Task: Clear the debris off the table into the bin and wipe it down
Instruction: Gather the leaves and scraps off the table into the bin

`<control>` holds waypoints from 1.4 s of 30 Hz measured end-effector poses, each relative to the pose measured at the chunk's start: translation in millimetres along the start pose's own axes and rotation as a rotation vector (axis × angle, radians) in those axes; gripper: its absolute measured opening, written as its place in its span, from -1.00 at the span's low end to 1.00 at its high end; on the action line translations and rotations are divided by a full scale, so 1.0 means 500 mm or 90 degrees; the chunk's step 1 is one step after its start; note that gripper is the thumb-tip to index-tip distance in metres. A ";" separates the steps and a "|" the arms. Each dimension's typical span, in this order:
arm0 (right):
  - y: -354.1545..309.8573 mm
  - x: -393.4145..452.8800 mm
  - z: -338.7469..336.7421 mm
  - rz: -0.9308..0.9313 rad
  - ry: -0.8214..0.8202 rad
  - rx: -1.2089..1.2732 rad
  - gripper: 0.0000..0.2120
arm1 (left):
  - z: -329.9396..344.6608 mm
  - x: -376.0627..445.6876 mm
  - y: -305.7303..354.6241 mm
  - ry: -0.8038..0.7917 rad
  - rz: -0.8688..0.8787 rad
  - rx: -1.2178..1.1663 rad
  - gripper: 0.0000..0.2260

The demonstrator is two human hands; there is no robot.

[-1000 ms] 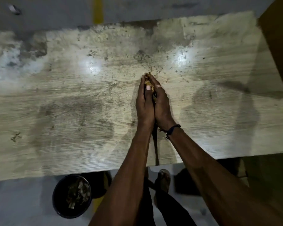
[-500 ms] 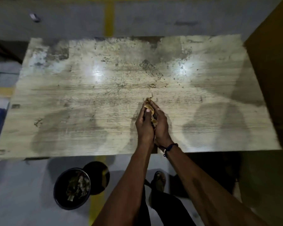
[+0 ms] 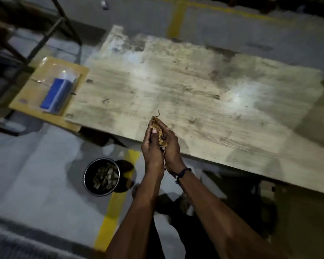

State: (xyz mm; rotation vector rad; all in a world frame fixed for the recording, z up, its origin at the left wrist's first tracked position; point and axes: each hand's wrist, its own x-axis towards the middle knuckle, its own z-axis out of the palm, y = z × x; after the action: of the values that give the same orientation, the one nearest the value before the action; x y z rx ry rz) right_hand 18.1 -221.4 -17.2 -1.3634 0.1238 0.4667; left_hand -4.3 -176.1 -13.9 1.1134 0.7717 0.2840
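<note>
My left hand (image 3: pixel 151 146) and my right hand (image 3: pixel 172 146) are cupped together, palms facing, and hold a clump of dry yellowish debris (image 3: pixel 159 130) between them. They hover over the near edge of the pale, stained table (image 3: pixel 204 94). A thin strand hangs down between my wrists. Small dark specks still dot the tabletop. The round black bin (image 3: pixel 101 177) stands on the floor below and left of my hands, with similar scraps inside.
A low brown side table (image 3: pixel 26 94) at the left carries a blue object in clear wrapping (image 3: pixel 57 95). A dark metal frame (image 3: pixel 51 25) stands at the top left. Yellow floor lines (image 3: pixel 112 212) run under the bin. My feet show under the table edge.
My cupped hands lifted the debris off the tabletop's middle and drew back to the near edge, toward the bin. The view swung left, bringing the side table into sight.
</note>
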 end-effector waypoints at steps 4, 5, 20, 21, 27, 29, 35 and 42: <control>0.065 -0.017 0.133 0.039 -0.062 -0.004 -0.53 | -0.146 0.028 0.014 0.076 0.008 -0.016 -0.65; 0.096 -0.020 0.171 0.061 -0.081 0.005 -0.56 | -0.191 0.040 0.011 0.102 0.000 -0.021 -0.65; 0.744 0.085 0.556 0.333 -0.199 -0.094 -0.69 | -0.789 0.344 -0.315 0.348 -0.167 -0.059 -0.65; 0.782 0.099 0.568 0.349 -0.198 -0.099 -0.70 | -0.818 0.371 -0.346 0.356 -0.181 -0.063 -0.65; 0.960 0.169 0.607 0.360 -0.169 -0.125 -0.61 | -0.926 0.483 -0.480 0.422 -0.235 -0.143 -0.70; 1.035 0.195 0.599 0.366 -0.184 -0.148 -0.64 | -0.953 0.508 -0.515 0.435 -0.244 -0.211 -0.70; 1.115 0.233 0.589 0.323 -0.135 -0.205 -0.58 | -0.981 0.525 -0.520 0.470 -0.285 -0.449 -0.61; 1.001 0.243 0.604 0.257 -0.090 -0.152 -0.67 | -0.978 0.503 -0.494 0.508 -0.234 -0.466 -0.49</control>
State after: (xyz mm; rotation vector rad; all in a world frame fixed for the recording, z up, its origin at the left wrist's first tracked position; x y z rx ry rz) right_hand -122.8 164.2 -450.6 -1.5385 0.2340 0.9389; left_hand -198.9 199.2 -443.6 0.1189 1.4051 0.6502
